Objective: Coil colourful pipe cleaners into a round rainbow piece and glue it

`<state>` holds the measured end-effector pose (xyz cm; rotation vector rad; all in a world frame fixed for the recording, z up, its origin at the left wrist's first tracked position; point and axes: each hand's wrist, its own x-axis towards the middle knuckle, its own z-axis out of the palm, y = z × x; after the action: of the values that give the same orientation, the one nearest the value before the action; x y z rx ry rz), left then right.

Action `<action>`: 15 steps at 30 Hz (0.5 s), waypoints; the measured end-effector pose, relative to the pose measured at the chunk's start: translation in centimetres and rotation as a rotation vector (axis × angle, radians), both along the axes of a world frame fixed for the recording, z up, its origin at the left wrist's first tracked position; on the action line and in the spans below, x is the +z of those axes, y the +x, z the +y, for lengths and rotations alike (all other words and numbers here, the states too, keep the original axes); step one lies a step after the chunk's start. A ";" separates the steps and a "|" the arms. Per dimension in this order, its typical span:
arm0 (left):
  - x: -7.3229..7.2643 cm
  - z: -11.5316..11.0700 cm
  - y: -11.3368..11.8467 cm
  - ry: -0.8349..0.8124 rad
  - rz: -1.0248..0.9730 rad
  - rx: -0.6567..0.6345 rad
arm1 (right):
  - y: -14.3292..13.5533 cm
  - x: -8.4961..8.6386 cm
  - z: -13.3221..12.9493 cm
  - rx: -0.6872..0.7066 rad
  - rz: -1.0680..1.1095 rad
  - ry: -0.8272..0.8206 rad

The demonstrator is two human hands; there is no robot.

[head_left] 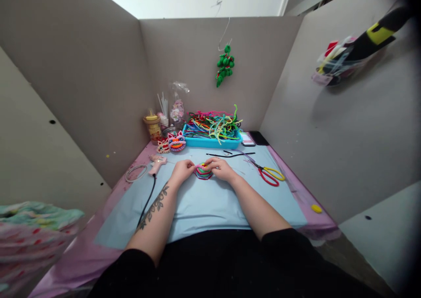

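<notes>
Between my hands, low over the light blue sheet, is a small round pipe-cleaner craft piece (pixel 204 173) with bands of red, green and pink and some yellow at its top. My left hand (pixel 183 172) pinches its left edge, where a pink part shows. Fingers of my right hand (pixel 222 169) are closed on its upper right side; their tips partly hide the piece. Just left of my left hand lies a pink hot glue gun (pixel 158 164) with a black cord. Scissors (pixel 270 175) with one red and one yellow handle lie to the right.
A blue tray (pixel 212 143) heaped with coloured pipe cleaners (pixel 215 126) stands at the back. Beside it are a finished lion-head craft (pixel 176 141), a brown cup (pixel 153 129) and a phone (pixel 255 138). Grey partitions enclose the table; a green ornament (pixel 225 65) hangs behind.
</notes>
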<state>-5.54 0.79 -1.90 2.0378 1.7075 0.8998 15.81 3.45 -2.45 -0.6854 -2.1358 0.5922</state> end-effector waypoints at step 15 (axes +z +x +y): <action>-0.7 0.3 -0.1 -0.039 -0.087 -0.069 | -0.1 0.1 -0.2 0.003 0.056 -0.057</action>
<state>-5.65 1.05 -2.57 1.9895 1.5877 0.9113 15.75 3.22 -2.36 -0.6889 -2.0748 0.6685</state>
